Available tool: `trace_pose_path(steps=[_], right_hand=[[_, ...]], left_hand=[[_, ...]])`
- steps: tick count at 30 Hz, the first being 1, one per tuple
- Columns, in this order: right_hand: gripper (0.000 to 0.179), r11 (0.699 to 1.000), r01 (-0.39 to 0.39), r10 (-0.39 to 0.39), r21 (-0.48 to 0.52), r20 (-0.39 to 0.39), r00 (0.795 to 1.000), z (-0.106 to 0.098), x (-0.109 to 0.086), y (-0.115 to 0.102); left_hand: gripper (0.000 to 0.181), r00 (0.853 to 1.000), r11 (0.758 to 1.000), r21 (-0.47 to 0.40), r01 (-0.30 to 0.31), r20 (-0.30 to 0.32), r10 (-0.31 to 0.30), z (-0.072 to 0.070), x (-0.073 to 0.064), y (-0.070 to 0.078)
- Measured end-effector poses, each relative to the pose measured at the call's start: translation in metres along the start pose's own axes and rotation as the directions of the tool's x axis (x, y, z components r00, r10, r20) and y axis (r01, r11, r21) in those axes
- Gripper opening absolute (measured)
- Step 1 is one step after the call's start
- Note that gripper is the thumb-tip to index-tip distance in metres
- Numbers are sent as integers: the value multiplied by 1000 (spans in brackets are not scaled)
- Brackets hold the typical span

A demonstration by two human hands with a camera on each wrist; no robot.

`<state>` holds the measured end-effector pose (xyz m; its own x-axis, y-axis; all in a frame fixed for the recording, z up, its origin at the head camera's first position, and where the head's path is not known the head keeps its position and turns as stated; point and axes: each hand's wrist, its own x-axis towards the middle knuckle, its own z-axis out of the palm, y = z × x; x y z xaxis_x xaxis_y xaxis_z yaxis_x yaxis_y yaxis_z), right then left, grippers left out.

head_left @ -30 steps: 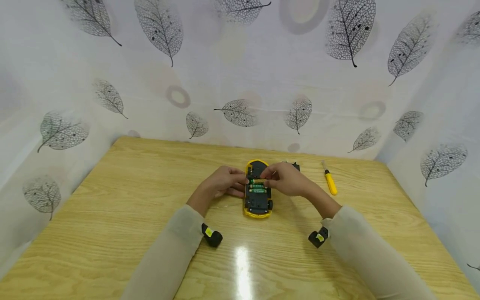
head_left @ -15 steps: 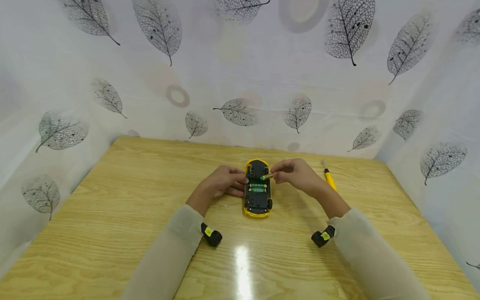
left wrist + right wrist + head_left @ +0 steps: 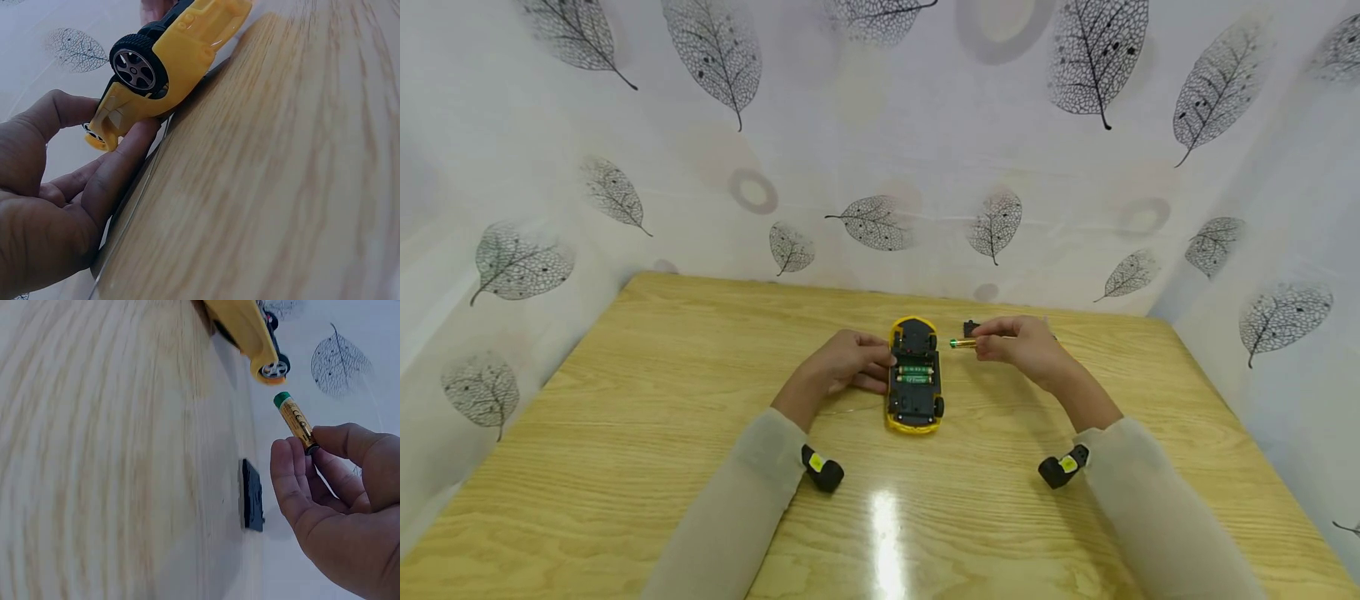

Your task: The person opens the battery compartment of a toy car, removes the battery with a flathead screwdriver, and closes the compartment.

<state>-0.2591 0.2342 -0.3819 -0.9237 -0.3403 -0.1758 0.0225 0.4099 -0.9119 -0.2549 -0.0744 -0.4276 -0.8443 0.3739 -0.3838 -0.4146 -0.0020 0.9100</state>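
Head view: a yellow-and-black toy car (image 3: 917, 406) lies upside down on a wooden table (image 3: 662, 375), its long axis running away from the person. Two green batteries (image 3: 915, 370) sit side by side across its open bay, with a dark gap just beyond them.

The left hand (image 3: 853, 364) grips the car's left side between thumb and fingers. To the right of the car, the right hand (image 3: 1018, 346) pinches a loose battery (image 3: 964, 342) near its dark end, lifted above the table. Just beside that hand is a small black part (image 3: 972, 328).

Good handling here probably means a firm left grip, so the car cannot slide, and a light pinch at the battery's very end, the free end clear of the wheels.

The loose battery's green end points left, toward the car; its long axis lies nearly level, crosswise to the car and roughly in line with the seated pair. Which end of the car is its front is hard to tell.
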Motion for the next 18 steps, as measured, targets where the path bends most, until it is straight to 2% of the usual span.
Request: trace_pose_path(steps=[13, 18], right_hand=[[34, 994, -105, 105, -18, -13, 994, -23, 3, 17], [33, 990, -142, 142, -19, 15, 990, -29, 5, 21]], left_hand=[[53, 1000, 1000, 5, -4, -8, 4, 1, 0, 1], [54, 1000, 1000, 6, 2, -9, -2, 0, 0, 1]])
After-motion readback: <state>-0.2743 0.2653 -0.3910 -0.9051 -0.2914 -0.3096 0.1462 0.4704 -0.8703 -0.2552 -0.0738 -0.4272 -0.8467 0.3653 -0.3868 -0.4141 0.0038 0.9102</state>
